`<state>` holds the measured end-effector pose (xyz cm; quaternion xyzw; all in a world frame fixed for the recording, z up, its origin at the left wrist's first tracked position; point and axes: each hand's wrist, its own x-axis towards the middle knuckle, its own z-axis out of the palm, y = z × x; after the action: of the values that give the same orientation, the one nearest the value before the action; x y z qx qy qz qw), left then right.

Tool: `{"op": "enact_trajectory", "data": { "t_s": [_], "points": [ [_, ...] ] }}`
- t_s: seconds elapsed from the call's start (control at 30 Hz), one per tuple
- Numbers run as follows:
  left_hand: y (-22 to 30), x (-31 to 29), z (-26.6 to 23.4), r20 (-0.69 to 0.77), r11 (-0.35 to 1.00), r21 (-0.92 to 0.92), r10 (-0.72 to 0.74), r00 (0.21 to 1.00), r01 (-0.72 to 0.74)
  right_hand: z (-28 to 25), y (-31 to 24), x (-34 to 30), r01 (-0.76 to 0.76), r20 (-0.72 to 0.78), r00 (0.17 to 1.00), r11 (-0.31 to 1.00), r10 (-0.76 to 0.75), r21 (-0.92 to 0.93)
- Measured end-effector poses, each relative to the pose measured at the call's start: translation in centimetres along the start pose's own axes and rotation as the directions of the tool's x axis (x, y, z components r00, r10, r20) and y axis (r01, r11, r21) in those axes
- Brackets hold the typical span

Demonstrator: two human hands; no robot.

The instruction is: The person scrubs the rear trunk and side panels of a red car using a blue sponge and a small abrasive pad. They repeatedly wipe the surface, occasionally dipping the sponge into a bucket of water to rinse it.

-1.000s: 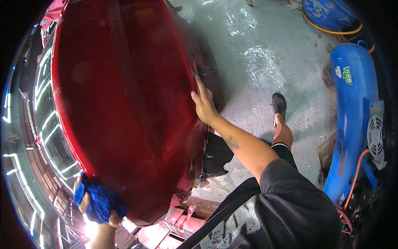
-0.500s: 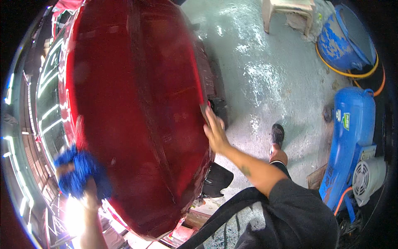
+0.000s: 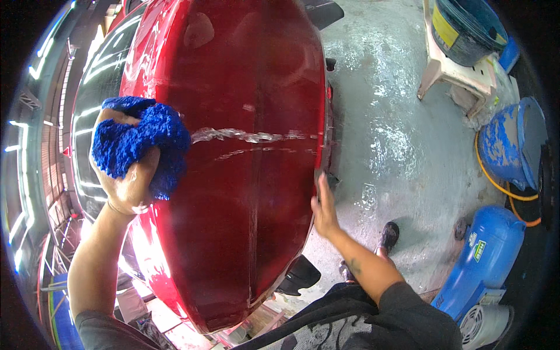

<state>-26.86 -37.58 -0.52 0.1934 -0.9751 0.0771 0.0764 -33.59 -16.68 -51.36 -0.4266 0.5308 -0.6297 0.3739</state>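
A wet, fluffy blue wash cloth (image 3: 168,131) is bunched in my left hand (image 3: 129,186), its fingers wrapped around it. I hold it over the far left side of a glossy red car panel (image 3: 227,204), which looks like the roof. From beside the cloth, a streak of water (image 3: 256,136) runs across the panel to its right edge. My right hand (image 3: 326,213) lies against that right edge with fingers stretched out and nothing visible in it. The cloth hides part of my left fingers.
Wet grey floor (image 3: 391,146) lies to the right. There stand a pale stool (image 3: 466,79) bearing a dark bucket (image 3: 464,35), a blue drum (image 3: 507,143) with a yellow hose (image 3: 496,185), and a blue tank (image 3: 481,251). A black part (image 3: 298,277) juts from the car's near right side.
My left hand has moved forward with the cloth, and the water streak has appeared on the panel. My view has shifted; my right hand stays on the car's edge.
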Motion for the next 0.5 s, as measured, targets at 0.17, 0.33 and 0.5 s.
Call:
{"op": "enact_trajectory", "data": {
  "t_s": [0.17, 0.33, 0.5],
  "points": [
    [-0.6, -0.1, 1.2, -0.015, 0.993, -0.041, -0.113, 0.993, 0.113, -6.4, 3.0, 23.7, -0.019, -0.172, 0.985, 1.0, 0.021, 0.013],
    [-0.5, -0.6, 0.4, 0.02, 0.999, -0.024, -0.032, 0.999, 0.032, -1.7, 1.0, 3.2, -0.066, 0.047, 0.996, 0.986, 0.074, -0.151],
    [0.1, 0.3, 0.8, 0.014, 0.989, -0.044, -0.137, 0.99, 0.138, -2.3, 1.0, 10.9, 0.016, -0.06, 0.998, 0.951, -0.037, -0.307]
  ]
}}
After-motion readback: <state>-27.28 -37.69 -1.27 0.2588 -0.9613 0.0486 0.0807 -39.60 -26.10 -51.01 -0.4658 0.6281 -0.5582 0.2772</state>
